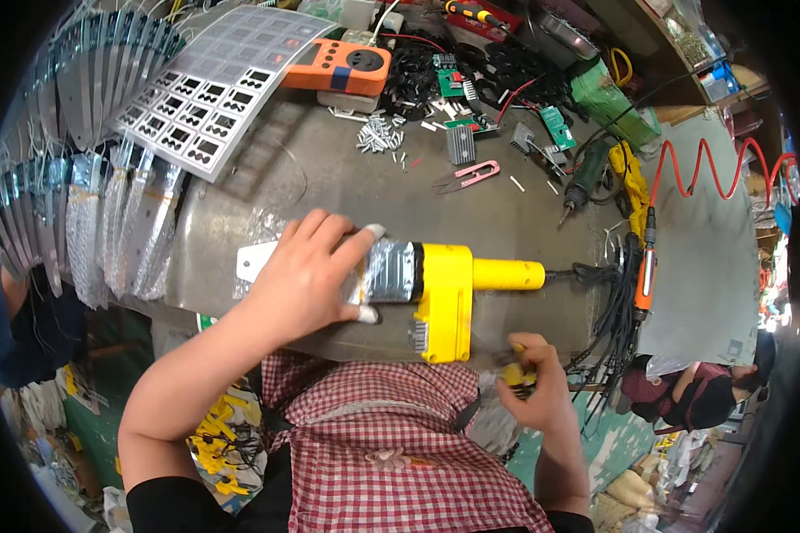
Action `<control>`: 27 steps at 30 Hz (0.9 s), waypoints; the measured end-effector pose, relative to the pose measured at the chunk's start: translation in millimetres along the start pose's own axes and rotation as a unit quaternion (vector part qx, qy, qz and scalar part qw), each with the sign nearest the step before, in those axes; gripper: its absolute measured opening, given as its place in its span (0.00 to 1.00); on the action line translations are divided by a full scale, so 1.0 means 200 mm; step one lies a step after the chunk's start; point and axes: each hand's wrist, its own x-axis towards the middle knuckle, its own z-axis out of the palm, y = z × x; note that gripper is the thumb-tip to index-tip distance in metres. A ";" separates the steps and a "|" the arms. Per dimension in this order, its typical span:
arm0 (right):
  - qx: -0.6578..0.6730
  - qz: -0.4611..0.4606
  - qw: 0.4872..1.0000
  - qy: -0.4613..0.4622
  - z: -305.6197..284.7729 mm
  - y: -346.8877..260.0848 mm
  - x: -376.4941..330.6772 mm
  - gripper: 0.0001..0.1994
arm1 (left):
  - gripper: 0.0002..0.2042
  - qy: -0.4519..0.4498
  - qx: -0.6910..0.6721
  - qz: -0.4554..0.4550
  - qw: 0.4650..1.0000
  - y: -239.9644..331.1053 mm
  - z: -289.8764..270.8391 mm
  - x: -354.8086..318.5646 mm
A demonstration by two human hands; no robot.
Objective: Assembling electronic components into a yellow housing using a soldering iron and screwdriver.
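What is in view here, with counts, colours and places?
Workbench: one, grey, centre
Yellow tool: one, yellow, centre
Label sheet: one, white, upper left
Flat blades: many, silver, left
Instrument: one, orange, top
Small rods: many, white, upper middle
Circuit boards: several, green, upper right
Snips: one, pink, upper middle
Corded tool: one, dark green, right
Driver: one, orange, right
Coiled cord: one, red, right
Cables: bundled, black, right
Yellow parts: many, yellow, lower left
Other people: at least two, dark clothing, sides
Checked garment: one, red and white, bottom
Left hand: one, on the yellow tool's wrapped left part
Right hand: one, lower right, holding a blurred yellow and black piece
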 end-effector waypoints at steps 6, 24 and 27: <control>0.138 -0.125 0.945 0.269 -0.16 -0.28 0.04 0.20 | 0.43 0.017 -0.023 0.012 1.000 -0.03 0.00 0.00; -0.145 0.016 0.981 0.129 -0.21 -0.10 0.37 0.39 | 0.34 0.025 -0.055 -0.026 0.998 0.03 -0.01 0.00; -0.267 0.049 0.946 0.175 -0.46 0.15 0.54 0.38 | 0.25 0.031 0.045 -0.033 0.998 0.14 -0.09 -0.01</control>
